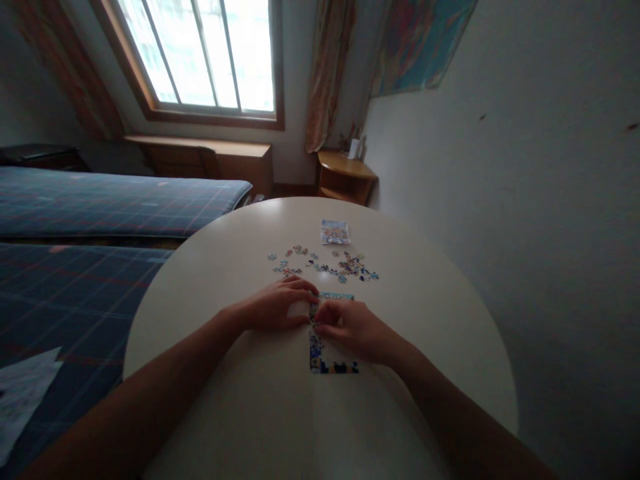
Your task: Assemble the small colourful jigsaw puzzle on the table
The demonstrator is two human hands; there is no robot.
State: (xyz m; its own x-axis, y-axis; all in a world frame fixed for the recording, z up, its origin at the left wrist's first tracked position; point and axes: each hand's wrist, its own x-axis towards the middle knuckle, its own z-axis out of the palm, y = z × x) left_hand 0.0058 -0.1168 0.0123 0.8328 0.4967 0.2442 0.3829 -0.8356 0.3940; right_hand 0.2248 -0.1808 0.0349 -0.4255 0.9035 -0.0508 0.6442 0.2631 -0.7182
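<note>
A partly joined jigsaw puzzle (315, 352) lies on the round white table, with pieces along its top, left side and bottom. My left hand (280, 303) rests at its left edge, fingers stretched out and thumb apart, fingertips touching the upper left side. Over the left column, my right hand (353, 323) is pinched on a puzzle piece, which the fingers mostly hide. Beyond the hands lie several loose puzzle pieces (353, 265), thickest on the right. Behind them sits a small picture sheet (335, 232), possibly in a clear bag.
The round table (200, 280) fills the middle. Two plaid mattresses (100, 203) are at the left, with paper sheets (25, 400) on the nearer one. A wooden corner shelf (345, 163) stands past the table, and a white wall (525, 200) runs along the right.
</note>
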